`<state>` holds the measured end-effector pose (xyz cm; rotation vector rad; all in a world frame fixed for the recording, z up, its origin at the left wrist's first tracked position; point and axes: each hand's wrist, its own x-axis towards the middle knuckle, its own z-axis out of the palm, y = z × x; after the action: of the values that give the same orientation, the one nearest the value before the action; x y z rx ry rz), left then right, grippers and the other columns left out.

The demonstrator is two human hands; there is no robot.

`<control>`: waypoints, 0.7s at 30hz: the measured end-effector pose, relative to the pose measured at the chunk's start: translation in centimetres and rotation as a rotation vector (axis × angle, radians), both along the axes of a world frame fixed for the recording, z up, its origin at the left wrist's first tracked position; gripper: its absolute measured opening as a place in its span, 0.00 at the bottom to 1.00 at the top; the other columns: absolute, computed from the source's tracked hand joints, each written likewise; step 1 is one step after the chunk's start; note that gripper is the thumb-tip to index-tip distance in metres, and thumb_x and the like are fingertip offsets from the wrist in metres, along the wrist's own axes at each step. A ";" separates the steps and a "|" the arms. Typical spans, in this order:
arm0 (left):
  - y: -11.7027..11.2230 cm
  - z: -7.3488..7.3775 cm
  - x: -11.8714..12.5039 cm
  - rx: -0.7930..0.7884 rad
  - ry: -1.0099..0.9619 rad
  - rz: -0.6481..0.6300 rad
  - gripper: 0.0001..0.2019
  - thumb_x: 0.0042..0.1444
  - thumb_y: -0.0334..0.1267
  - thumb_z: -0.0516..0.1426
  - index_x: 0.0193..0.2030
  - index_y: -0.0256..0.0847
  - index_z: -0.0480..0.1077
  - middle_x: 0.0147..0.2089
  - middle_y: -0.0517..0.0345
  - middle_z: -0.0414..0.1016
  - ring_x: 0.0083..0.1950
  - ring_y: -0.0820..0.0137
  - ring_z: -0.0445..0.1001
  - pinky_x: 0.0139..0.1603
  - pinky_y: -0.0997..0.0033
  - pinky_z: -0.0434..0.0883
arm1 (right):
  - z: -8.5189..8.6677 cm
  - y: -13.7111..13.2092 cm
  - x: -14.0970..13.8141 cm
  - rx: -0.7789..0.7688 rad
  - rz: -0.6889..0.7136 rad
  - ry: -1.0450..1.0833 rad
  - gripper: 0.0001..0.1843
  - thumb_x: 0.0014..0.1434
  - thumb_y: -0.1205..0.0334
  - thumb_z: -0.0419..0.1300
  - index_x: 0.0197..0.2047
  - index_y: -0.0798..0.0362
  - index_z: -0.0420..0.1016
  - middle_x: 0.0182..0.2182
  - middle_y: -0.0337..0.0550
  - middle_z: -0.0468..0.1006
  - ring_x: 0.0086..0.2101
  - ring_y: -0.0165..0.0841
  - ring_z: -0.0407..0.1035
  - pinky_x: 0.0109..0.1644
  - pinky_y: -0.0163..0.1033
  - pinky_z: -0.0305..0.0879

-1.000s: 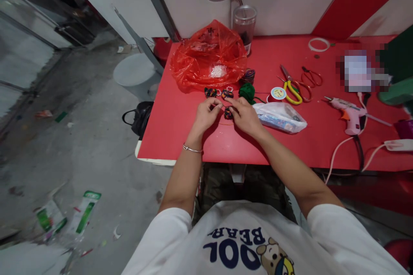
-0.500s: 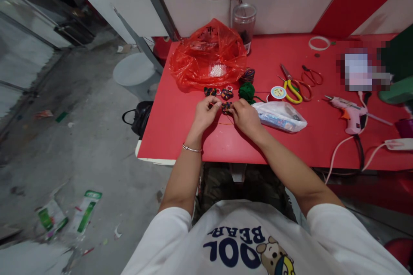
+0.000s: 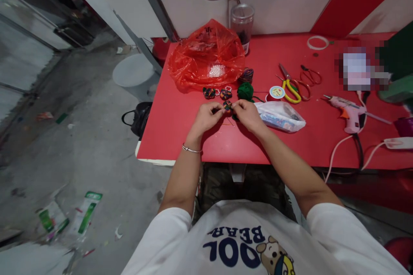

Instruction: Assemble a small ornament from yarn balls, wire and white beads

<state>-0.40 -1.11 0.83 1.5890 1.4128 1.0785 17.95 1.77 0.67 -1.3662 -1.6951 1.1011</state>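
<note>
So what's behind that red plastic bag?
Behind the red plastic bag, at its right, stands a clear cup, partly covered. Whatever else lies low behind can't be seen.

The white T-shirt (image 3: 232,215) bears dark capitals, inverted in this view, legible as "BEAR" on one line and "OOL" on the other, beside a cartoon bear (image 3: 274,255). Dark characters are present on the red plastic bag (image 3: 206,58) but are too creased to read. Print on the round spool's label (image 3: 276,92), the clear cup's label (image 3: 246,47) and the green-and-white packet (image 3: 87,212) on the floor is too small to decipher.
</note>
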 end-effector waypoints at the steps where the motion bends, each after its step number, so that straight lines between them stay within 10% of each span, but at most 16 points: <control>1: -0.1 0.2 0.1 -0.008 -0.010 -0.015 0.07 0.56 0.41 0.64 0.31 0.40 0.78 0.31 0.55 0.80 0.33 0.69 0.74 0.36 0.69 0.70 | -0.2 0.1 0.0 -0.044 -0.013 0.050 0.12 0.67 0.59 0.56 0.32 0.49 0.74 0.26 0.39 0.75 0.30 0.34 0.70 0.37 0.38 0.63; 8: -0.4 1.0 0.3 0.045 -0.100 0.092 0.09 0.59 0.42 0.64 0.31 0.42 0.78 0.29 0.55 0.78 0.29 0.70 0.72 0.34 0.67 0.70 | 0.7 -0.3 -0.5 -0.083 -0.025 0.055 0.11 0.63 0.60 0.60 0.28 0.50 0.71 0.26 0.38 0.75 0.30 0.31 0.67 0.34 0.35 0.60; 14: -0.3 0.1 0.6 0.101 0.189 -0.021 0.06 0.56 0.35 0.62 0.31 0.42 0.82 0.31 0.55 0.80 0.31 0.69 0.73 0.36 0.67 0.68 | 2.5 -0.6 -1.0 -0.592 -0.094 0.471 0.09 0.58 0.65 0.63 0.28 0.50 0.68 0.20 0.29 0.61 0.18 0.23 0.52 0.20 0.31 0.40; 21: -0.4 0.3 1.2 0.089 0.028 -0.148 0.08 0.60 0.36 0.60 0.36 0.42 0.83 0.36 0.54 0.85 0.36 0.68 0.79 0.42 0.67 0.74 | 2.4 -0.7 -0.9 -0.587 -0.102 0.528 0.07 0.55 0.63 0.67 0.28 0.53 0.74 0.16 0.27 0.59 0.16 0.22 0.47 0.18 0.31 0.40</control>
<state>0.78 -1.53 1.17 1.7495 1.2587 1.0467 17.06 1.04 3.09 -1.3079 -0.9450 1.7968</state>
